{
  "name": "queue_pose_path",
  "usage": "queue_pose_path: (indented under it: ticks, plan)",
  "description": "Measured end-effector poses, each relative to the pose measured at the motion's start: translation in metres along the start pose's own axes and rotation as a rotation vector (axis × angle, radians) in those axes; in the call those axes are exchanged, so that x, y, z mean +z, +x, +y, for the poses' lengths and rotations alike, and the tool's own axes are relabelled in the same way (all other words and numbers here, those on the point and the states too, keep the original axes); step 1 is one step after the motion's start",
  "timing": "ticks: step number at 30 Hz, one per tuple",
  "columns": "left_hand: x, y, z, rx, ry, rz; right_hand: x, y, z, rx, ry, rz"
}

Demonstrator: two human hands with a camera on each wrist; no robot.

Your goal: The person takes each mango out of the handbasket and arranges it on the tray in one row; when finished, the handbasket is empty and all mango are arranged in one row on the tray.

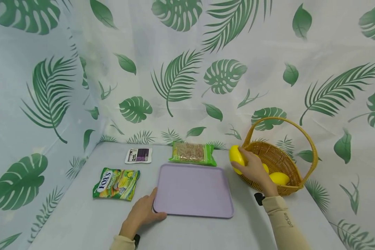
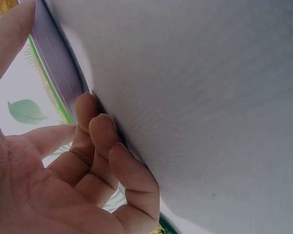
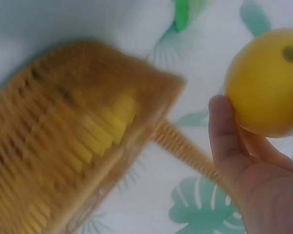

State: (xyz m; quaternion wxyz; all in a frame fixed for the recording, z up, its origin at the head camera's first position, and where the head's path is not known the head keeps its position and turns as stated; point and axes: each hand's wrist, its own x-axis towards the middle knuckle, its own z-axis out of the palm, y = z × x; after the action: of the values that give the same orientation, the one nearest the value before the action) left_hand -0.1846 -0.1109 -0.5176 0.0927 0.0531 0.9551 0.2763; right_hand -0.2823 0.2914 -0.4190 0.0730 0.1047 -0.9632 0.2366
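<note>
A lilac rectangular tray point(image 1: 193, 191) lies on the table, its front left corner between the thumb and fingers of my left hand point(image 1: 143, 210). In the left wrist view the curled fingers point(image 2: 132, 165) meet the tray's edge low against the tabletop. My right hand point(image 1: 253, 166) grips a yellow mango point(image 1: 237, 158), held up at the left side of a wicker basket point(image 1: 295, 168). The right wrist view shows a dark stem spot on the mango point(image 3: 268, 83). Inside the basket are more yellow mangoes point(image 1: 279, 178), partly hidden by my right hand and wrist.
A green FOX'S candy bag point(image 1: 116, 184) lies left of the tray. Behind it is a white and purple packet point(image 1: 139, 156). A clear and green food pack point(image 1: 193, 153) sits just behind the tray. The basket's tall handle point(image 1: 314, 152) arches up near the leaf-patterned backdrop point(image 1: 187, 132).
</note>
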Motion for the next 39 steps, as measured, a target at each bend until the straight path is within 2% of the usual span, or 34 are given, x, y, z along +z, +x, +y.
queue_pose_path:
  ticks: [13, 25, 32, 39]
  plan:
    - [0.005, 0.003, -0.002, -0.015, -0.015, -0.011, 0.040, 0.002, -0.031, -0.026, 0.095, -0.020]
    - [0.004, 0.002, -0.002, -0.020, 0.011, -0.001, 0.086, 0.004, -0.054, 0.008, 0.175, -0.148]
    - [0.004, 0.001, -0.001, -0.011, -0.002, -0.002, 0.111, 0.006, -0.069, -0.030, 0.162, -0.176]
    - [0.004, 0.003, -0.003, -0.011, 0.004, -0.004, 0.129, 0.011, -0.086, -0.075, 0.201, -0.262]
